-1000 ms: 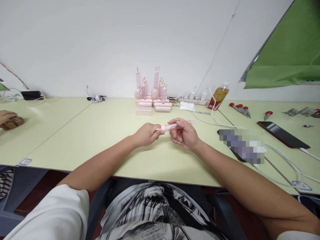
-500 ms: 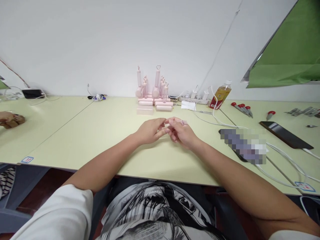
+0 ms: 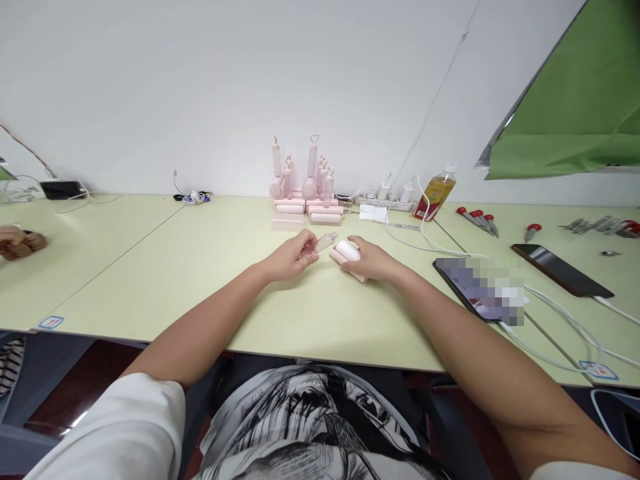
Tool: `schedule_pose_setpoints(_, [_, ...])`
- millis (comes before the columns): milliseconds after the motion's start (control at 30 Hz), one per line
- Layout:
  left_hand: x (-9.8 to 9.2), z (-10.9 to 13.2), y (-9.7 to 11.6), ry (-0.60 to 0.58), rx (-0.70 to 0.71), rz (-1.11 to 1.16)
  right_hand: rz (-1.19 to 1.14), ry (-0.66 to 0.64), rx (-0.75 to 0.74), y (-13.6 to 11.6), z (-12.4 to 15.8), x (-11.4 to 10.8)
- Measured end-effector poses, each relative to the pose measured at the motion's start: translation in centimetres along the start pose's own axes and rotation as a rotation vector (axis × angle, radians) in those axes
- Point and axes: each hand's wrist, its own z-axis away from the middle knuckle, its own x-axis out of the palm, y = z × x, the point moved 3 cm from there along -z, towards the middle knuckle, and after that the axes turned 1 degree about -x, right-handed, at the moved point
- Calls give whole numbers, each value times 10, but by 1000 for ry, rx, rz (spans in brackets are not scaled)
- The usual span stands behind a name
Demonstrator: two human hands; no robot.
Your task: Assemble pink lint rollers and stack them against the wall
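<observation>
My left hand rests on the pale green table with its fingers closed on a small clear pink tube that points up and right. My right hand lies just beside it, fingers curled around a pale pink capsule-shaped piece lying on the table. The two hands are a short gap apart. Behind them stands a cluster of pink tubes and flat pink cases near the wall.
A phone with white cables lies to the right, a second dark phone further right. A yellow bottle, power strip, red-handled tools stand at the back. Another person's hand is at far left.
The hands held the pink tube together above the table. They have since parted and lowered: the left keeps the clear tube, the right now grips a pink capsule piece on the table.
</observation>
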Motion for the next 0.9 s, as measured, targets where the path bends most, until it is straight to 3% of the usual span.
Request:
schedule_pose_setpoints(133, [1, 2, 3, -116, -38, -52, -467, 102, 15, -3, -1, -9])
schedule_pose_setpoints(233, [1, 2, 4, -137, -35, -76, -943, 14, -2, -10, 2, -14])
schedule_pose_setpoints(300, [0, 2, 5, -122, -39, -84, -1108, -50, -43, -15, 5, -15])
schedule_pose_setpoints(533, [-1, 1, 6, -32, -31, -95, -1148, -14, -77, -24, 12, -11])
schedule_pose_setpoints(900, [0, 2, 6, -43, -22, -56, -1157, 16, -95, -27, 14, -9])
